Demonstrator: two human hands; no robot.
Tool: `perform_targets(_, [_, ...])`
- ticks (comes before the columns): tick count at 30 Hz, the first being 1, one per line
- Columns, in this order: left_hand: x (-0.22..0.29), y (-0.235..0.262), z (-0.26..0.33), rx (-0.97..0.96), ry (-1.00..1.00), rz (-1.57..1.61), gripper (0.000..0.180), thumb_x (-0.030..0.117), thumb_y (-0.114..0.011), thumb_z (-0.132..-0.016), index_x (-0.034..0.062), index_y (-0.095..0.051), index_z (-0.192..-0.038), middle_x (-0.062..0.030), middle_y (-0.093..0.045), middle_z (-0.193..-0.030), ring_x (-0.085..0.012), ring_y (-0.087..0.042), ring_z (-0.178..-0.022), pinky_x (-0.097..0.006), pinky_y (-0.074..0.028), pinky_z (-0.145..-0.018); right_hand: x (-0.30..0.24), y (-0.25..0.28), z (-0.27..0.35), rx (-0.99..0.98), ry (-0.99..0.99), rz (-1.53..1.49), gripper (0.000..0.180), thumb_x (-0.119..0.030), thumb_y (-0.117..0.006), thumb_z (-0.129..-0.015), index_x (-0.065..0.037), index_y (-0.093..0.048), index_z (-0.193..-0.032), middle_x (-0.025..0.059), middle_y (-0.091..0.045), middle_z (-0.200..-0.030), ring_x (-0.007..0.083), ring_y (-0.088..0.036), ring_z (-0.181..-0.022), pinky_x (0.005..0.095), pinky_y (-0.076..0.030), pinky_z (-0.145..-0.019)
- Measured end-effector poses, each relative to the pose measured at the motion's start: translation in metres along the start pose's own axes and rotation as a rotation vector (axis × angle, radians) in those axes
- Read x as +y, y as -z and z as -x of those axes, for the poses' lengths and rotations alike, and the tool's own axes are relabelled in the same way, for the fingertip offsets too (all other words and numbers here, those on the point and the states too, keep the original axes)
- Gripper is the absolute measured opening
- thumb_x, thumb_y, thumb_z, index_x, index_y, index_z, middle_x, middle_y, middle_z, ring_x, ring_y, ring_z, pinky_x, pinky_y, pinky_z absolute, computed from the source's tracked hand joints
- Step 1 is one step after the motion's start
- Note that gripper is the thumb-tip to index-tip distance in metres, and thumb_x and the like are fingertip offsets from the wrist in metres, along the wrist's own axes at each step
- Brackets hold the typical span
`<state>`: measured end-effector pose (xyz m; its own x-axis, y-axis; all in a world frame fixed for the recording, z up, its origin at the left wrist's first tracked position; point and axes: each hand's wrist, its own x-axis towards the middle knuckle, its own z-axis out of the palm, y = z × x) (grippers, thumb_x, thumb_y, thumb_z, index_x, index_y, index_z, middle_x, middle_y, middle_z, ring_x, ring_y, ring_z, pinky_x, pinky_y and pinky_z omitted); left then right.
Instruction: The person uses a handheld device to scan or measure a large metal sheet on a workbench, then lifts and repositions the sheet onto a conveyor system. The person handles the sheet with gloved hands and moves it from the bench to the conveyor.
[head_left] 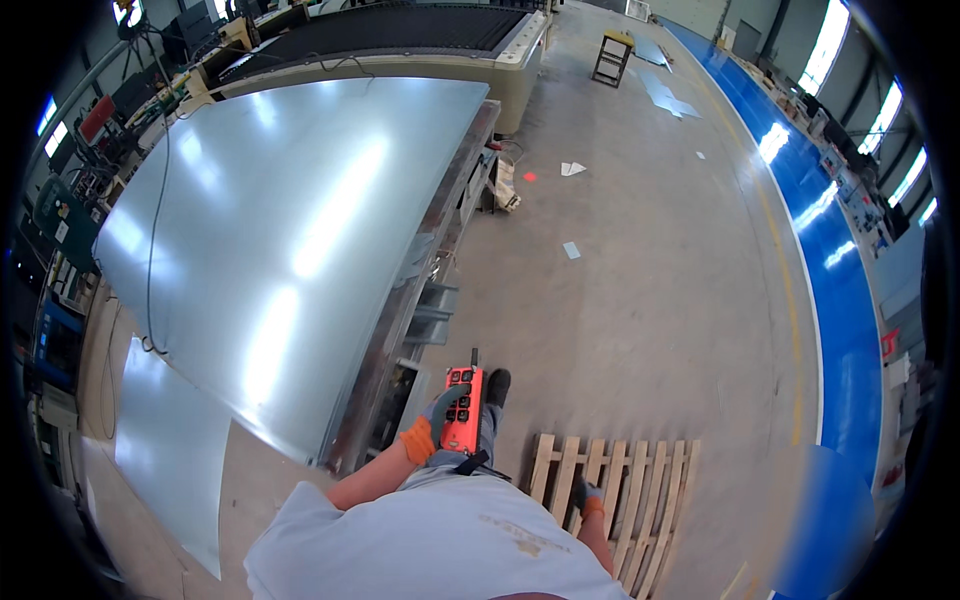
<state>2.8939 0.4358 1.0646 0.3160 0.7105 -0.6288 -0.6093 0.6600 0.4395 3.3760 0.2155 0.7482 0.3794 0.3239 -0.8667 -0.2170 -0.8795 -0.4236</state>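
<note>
My left hand (438, 410), in a grey glove with an orange cuff, is closed around a red remote control (460, 432). The remote has black push buttons and a short black stub at its top, and my thumb lies over the buttons. My right hand (590, 494), gloved the same way, hangs low at my right side, above a slatted wooden pallet (626, 490) in the view. Its fingers are small and dark, so their pose is unclear. Left of the remote lies a large shiny metal sheet (250, 200) on a bench (425, 235).
Below the bench top are grey bins (432, 312). A second metal sheet (165, 440) sits low at the left. A dark-bedded machine (400, 35) stands beyond. Paper scraps (571, 250) and a stool (612, 58) are on the floor, with a blue strip (800, 190) to the right.
</note>
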Motion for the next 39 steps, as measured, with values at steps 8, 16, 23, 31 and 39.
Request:
perform_targets(8, [0.144,-0.123,-0.218,-0.030,0.023,-0.049,0.032,0.037,-0.071,-0.093,0.0101,-0.069,-0.111,-0.0030,-0.074,-0.090,-0.0168,-0.073,-0.074,-0.034,-0.063,-0.065,-0.126,0.019,-0.011,-0.140,0.524,0.989,0.043,-0.050,-0.070,-0.086,-0.013,-0.070,-0.109,0.0139,-0.074,-0.100,0.0337,-0.066,-0.077,0.0471,-0.051,-0.065])
perform_targets(16, [0.288,-0.209,-0.357,-0.079,-0.032,-0.053,0.029,0.037,-0.069,-0.096,0.0114,-0.070,-0.109,-0.0045,-0.075,-0.091,-0.0178,-0.073,-0.075,-0.034,-0.063,-0.069,-0.333,-0.043,-0.075,0.194,-0.118,-0.106,0.040,-0.052,-0.070,-0.090,-0.015,-0.070,-0.105,0.0033,-0.068,-0.077,0.0187,-0.058,-0.059,0.0365,-0.039,-0.050])
perform_targets(23, [0.329,-0.225,-0.455,-0.024,-0.047,0.201,0.030,0.031,-0.067,-0.097,0.0103,-0.068,-0.118,-0.0075,-0.075,-0.099,-0.0230,-0.074,-0.082,-0.040,-0.064,-0.074,-0.441,-0.090,-0.210,-0.052,-0.224,0.029,0.043,-0.054,-0.073,-0.088,-0.016,-0.071,-0.106,0.0015,-0.068,-0.079,0.0170,-0.055,-0.059,0.0349,-0.039,-0.051])
perform_targets(31, [0.442,-0.310,-0.632,0.084,-0.221,0.289,0.029,0.033,-0.066,-0.097,0.0106,-0.069,-0.114,-0.0080,-0.075,-0.096,-0.0231,-0.074,-0.082,-0.040,-0.064,-0.074,-0.763,-0.103,-0.362,-0.134,-0.098,0.358,0.052,-0.062,-0.070,-0.086,-0.017,-0.068,-0.113,0.0042,-0.069,-0.082,0.0207,-0.060,-0.060,0.0406,-0.043,-0.052])
perform_targets(39, [0.548,-0.380,-0.748,0.124,-0.395,0.346,0.031,0.041,-0.070,-0.093,0.0121,-0.067,-0.104,-0.0038,-0.072,-0.086,-0.0185,-0.070,-0.071,-0.034,-0.061,-0.066,-1.179,-0.190,-0.477,-0.019,0.194,0.468,0.040,-0.052,-0.069,-0.092,-0.017,-0.067,-0.112,0.0018,-0.066,-0.081,0.0158,-0.056,-0.061,0.0350,-0.039,-0.050])
